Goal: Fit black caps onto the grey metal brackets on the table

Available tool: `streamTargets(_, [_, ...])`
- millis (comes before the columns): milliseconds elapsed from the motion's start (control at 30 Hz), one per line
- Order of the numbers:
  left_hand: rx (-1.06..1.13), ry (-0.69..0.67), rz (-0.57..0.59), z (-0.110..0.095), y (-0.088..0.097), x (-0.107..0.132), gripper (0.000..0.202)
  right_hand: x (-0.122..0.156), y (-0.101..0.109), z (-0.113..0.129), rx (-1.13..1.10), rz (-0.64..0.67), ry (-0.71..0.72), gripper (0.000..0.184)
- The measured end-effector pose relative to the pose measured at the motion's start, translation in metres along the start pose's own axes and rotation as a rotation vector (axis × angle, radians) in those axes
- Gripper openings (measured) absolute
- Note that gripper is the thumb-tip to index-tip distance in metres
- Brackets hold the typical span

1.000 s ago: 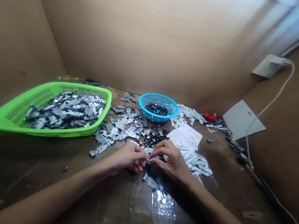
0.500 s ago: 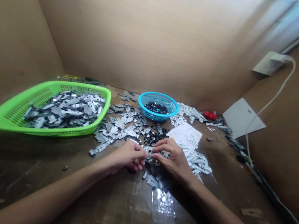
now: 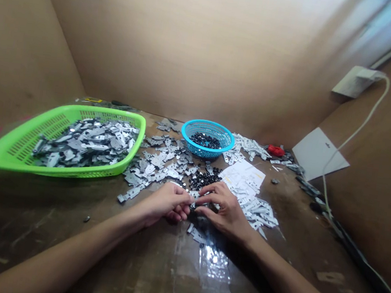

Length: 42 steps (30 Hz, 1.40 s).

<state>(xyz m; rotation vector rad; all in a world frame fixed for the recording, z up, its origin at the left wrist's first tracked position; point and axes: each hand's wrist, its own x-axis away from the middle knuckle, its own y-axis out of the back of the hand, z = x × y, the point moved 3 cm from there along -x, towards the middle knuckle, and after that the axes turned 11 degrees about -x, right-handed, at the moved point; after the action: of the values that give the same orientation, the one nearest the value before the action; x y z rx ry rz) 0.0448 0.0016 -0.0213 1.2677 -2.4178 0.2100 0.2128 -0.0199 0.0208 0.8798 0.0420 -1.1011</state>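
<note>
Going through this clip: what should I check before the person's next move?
1. Left hand and right hand together over the bench, fingertips close: ok.
2. Whether the hands hold anything: cannot tell, the fingers hide it.
3. Heap of small black parts just beyond the hands, within reach: ok.
4. Bright green plastic basket sitting flat, grey metal plates inside: ok.
5. Loose silver metal plates scattered on the dark wooden bench, outside any basket: not ok.
</note>
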Motion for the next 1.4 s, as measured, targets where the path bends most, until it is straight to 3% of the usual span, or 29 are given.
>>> streamTargets(200, [0.020,0.006,0.008,-0.002,0.000,0.000,0.025,-0.002,0.018,-0.001,0.044,-0.098,-0.027,0.012])
streamTargets(300, [0.021,0.012,0.008,-0.003,0.000,0.001,0.026,-0.002,0.044,-0.015,0.191,-0.141,-0.076,0.015])
streamTargets(367, [0.013,0.011,0.003,-0.004,0.000,0.001,0.026,0.002,0.067,-0.032,0.345,-0.174,-0.182,0.017])
streamTargets(433, [0.001,0.010,0.001,-0.004,0.000,0.001,0.027,0.009,0.085,-0.053,0.472,-0.100,-0.345,0.017])
streamTargets(533, [-0.010,0.010,0.008,-0.004,0.000,0.000,0.029,0.021,0.098,-0.079,0.557,0.125,-0.531,0.017])
streamTargets(600, [-0.016,0.013,0.008,-0.004,0.000,0.000,0.030,0.026,0.099,-0.087,0.584,0.191,-0.574,0.017])
streamTargets(733, [-0.026,0.022,0.004,-0.004,0.001,-0.001,0.032,0.025,0.096,-0.087,0.584,0.179,-0.517,0.013])
streamTargets(833, [-0.027,0.009,0.012,-0.004,0.001,-0.001,0.032,0.021,0.096,-0.080,0.525,0.133,-0.453,0.011])
streamTargets(1033, [-0.025,0.004,0.004,-0.005,0.000,0.001,0.030,0.011,0.093,-0.054,0.258,-0.154,-0.316,0.022])
streamTargets(1133, [-0.025,0.014,-0.003,-0.005,-0.001,0.001,0.028,0.006,0.084,-0.042,0.108,-0.235,-0.256,0.022])
streamTargets(1400, [-0.051,0.043,-0.023,-0.004,-0.001,0.000,0.025,0.008,0.061,-0.036,-0.494,-0.342,-0.531,0.032])
